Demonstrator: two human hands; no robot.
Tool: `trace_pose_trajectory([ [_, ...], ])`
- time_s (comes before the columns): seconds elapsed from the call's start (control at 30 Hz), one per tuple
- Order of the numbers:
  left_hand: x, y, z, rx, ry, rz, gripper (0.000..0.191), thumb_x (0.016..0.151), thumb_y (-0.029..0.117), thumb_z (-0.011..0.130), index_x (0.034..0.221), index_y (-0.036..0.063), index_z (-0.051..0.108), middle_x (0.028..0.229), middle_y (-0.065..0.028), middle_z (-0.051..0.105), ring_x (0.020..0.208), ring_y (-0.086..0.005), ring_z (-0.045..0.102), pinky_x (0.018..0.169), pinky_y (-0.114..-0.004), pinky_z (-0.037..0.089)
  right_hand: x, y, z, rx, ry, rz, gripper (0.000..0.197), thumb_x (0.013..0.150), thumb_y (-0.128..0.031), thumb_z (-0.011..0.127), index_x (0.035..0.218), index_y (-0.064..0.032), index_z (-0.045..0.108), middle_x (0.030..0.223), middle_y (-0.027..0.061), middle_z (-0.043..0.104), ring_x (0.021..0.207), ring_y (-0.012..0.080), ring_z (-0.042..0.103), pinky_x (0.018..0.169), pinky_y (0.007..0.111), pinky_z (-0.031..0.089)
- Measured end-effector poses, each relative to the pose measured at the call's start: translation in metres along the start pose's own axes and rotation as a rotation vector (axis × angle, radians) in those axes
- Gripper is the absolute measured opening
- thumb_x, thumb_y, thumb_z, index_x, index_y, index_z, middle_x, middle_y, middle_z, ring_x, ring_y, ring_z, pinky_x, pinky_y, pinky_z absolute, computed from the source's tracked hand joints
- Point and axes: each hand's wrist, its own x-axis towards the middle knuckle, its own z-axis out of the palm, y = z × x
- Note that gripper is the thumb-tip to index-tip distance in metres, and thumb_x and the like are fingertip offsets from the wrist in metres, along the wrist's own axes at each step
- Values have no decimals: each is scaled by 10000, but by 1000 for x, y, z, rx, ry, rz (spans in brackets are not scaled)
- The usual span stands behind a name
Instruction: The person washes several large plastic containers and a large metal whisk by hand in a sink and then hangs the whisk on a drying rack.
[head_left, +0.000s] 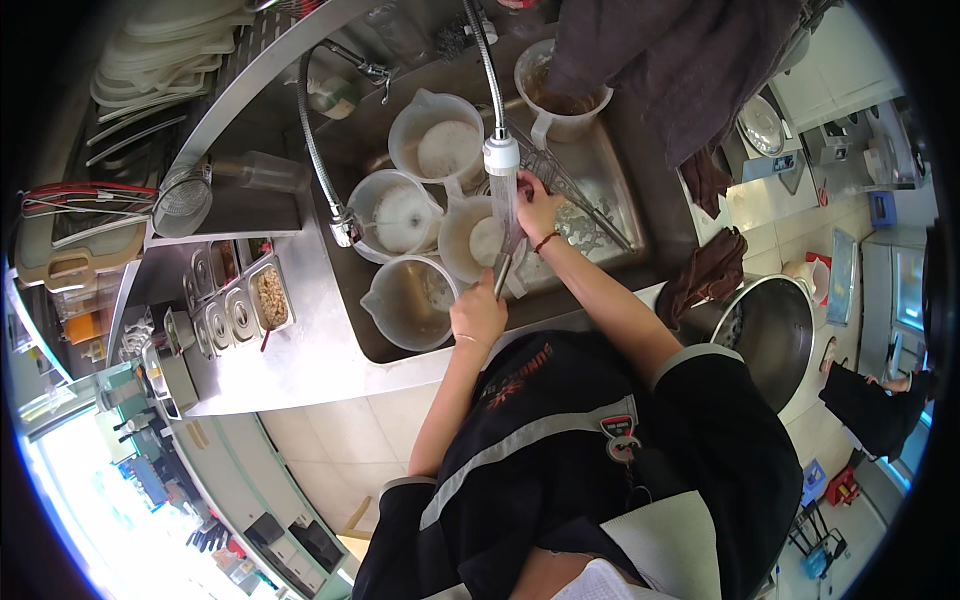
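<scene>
My left hand (480, 315) grips the metal handle of a utensil (501, 274) over the front of a steel sink (645, 202). Its far end is blurred by water falling from a white faucet head (501, 156). Beside that stream is my right hand (540, 214), fingers curled; what lies between them cannot be made out. A wire whisk (592, 210) rests in the sink just beyond my right hand. Under the stream and the utensil sits a translucent plastic pitcher (457, 232). Foamy liquid fills part of another pitcher (360, 214) to the left.
More pitchers stand at the sink's front (401, 322) and back (409, 131); one with brown residue (555, 120) is at back right. A second hose faucet (343, 225) hangs left. Steel food pans (271, 296) line the counter. Dark cloth (675, 60) and a large pot (772, 345) are right.
</scene>
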Motion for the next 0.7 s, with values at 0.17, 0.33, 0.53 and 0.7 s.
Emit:
trace_pose_trajectory([
  [0.17, -20, -15, -42, -26, 26, 42, 423, 700, 154, 585, 1109, 95, 494, 766, -148, 611, 720, -329, 602, 636, -422, 479, 51, 23, -7, -276, 318, 102, 336, 815, -405, 502, 955, -117, 603, 796, 119, 630, 727, 286, 560, 752, 414, 409],
  [0.33, -25, -69, -26, -445, 72, 197, 328, 682, 164, 634, 981, 49, 560, 599, -122, 555, 489, -271, 535, 473, -347, 433, 82, 7, -50, -173, -110, -48, 433, 834, -432, 495, 670, -47, 607, 554, 108, 572, 429, 279, 485, 487, 356, 412],
  [0.53, -11, -73, 10, -1155, -455, -134, 186, 806, 139, 571, 941, 18, 536, 546, 21, 445, 350, -51, 385, 323, -202, 276, 56, -99, -103, 584, -313, 279, 286, 846, -298, 535, 766, -27, 580, 621, -20, 518, 533, 58, 449, 481, 233, 359],
  [0.7, 20, -40, 18, -1511, -597, -326, 246, 832, 147, 536, 1043, 22, 515, 553, 8, 437, 361, -80, 399, 324, -217, 290, -3, -137, -107, 645, -340, -15, 140, 835, -156, 542, 875, -22, 534, 675, 11, 543, 580, 65, 485, 526, 223, 394],
])
